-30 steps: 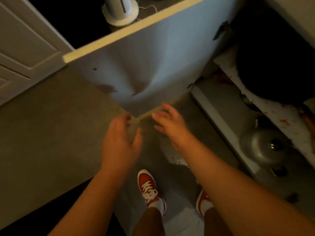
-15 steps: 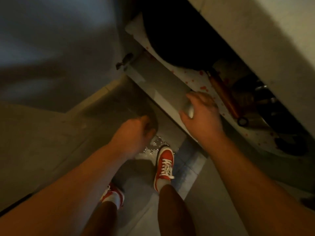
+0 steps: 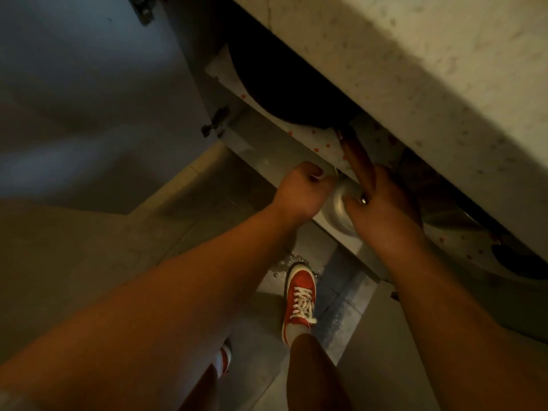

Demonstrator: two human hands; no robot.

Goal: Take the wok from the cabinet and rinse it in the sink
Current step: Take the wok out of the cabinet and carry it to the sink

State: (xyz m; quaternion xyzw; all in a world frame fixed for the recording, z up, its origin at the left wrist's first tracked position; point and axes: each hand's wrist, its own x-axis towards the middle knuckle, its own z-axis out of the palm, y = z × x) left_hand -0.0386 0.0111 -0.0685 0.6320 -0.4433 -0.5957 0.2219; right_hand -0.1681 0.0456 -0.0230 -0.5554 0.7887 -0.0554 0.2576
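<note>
In the head view, the black wok (image 3: 284, 93) sits on the dotted shelf (image 3: 320, 143) inside the cabinet, under the pale counter (image 3: 415, 69). Its brown handle (image 3: 355, 158) sticks out toward the person.

The right hand (image 3: 385, 212) is now at the near end of that handle. The fingers (image 3: 382, 179) lie along it and touch it. Half a second ago this hand rested lower, on the shiny metal lid (image 3: 341, 209), and the handle was off to its side. It cannot be told if the hand is gripping the handle yet or only lying against it.

The left hand (image 3: 302, 191) is curled into a loose fist with nothing in it. It is now up at the front edge of the shelf, just beside the lid. Before, it hung lower, out over the floor.

The open cabinet door (image 3: 89, 99) fills the left side. One red shoe (image 3: 299, 307) stands on the grey floor (image 3: 74, 262) below the hands, with wet drops near its toe. The other shoe (image 3: 225, 357) peeks out behind a leg. The camera has come closer to the cabinet than before.
</note>
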